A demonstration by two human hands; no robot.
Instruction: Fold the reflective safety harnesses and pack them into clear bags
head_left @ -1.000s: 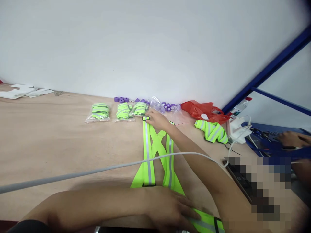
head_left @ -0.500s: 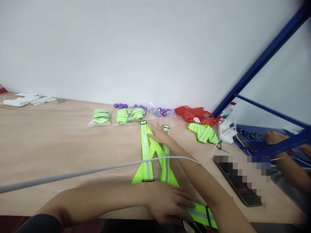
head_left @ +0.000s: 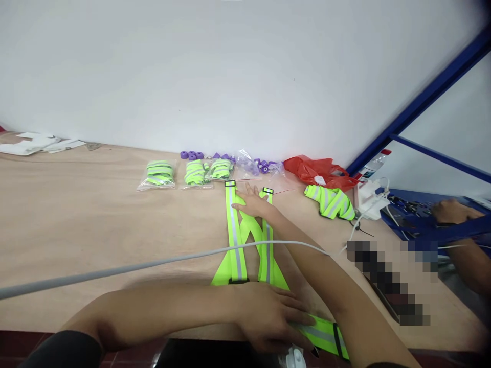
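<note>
Both palms flat, fingers extended, gripping nothing; left hand (head_left: 268,318) presses the near end of the reflective vest (head_left: 232,220); right hand (head_left: 252,203) rests between its far strap ends.

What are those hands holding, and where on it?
Nothing gripped: left hand presses the neon yellow reflective strap harness at its near end, right hand near its far ends.

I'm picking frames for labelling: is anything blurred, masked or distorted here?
Head view: soft, even light, with a faint shadow on the table near the left hand; vest straps and right hand read sharp; the near grey cable is soft; a pixelated block masks the right side; corners darken.
</note>
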